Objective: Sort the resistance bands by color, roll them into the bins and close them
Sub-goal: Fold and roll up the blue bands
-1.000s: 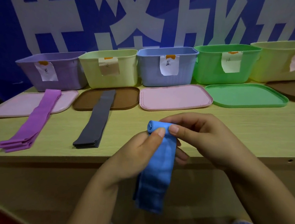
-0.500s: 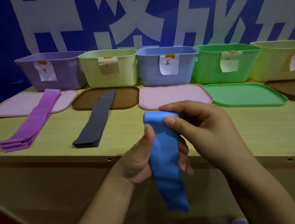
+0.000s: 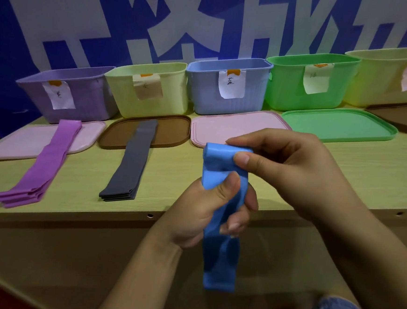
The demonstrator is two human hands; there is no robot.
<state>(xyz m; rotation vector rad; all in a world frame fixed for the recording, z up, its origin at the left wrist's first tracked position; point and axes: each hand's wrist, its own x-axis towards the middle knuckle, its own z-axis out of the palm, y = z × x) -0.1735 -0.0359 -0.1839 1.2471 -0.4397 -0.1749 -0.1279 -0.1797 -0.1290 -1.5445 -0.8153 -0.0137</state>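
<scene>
A blue resistance band [image 3: 218, 260] hangs in front of the table edge, its top end partly rolled. My left hand [image 3: 207, 210] grips the band from the left, thumb pressed on its front. My right hand [image 3: 291, 171] pinches the rolled top between thumb and fingers. A purple band [image 3: 41, 166] lies flat at the left, its far end on a pink lid. A dark grey band [image 3: 131, 163] lies beside it, reaching onto a brown lid. Behind stand a purple bin [image 3: 90, 96], a pale yellow bin [image 3: 173, 91], a blue bin [image 3: 202, 91], a green bin [image 3: 286, 82] and a second yellow bin [image 3: 379, 78], all without lids.
Lids lie in front of the bins: pink [image 3: 13, 144], brown [image 3: 172, 132], pink [image 3: 214, 128], green [image 3: 341, 123] and brown [image 3: 405, 116]. Each bin carries a paper label. The wooden table [image 3: 342, 170] has its front edge just behind my hands. A blue banner fills the background.
The roll at the band's top has grown and tilted. My left hand slid down and wrapped round the hanging part while my right kept pinching the top.
</scene>
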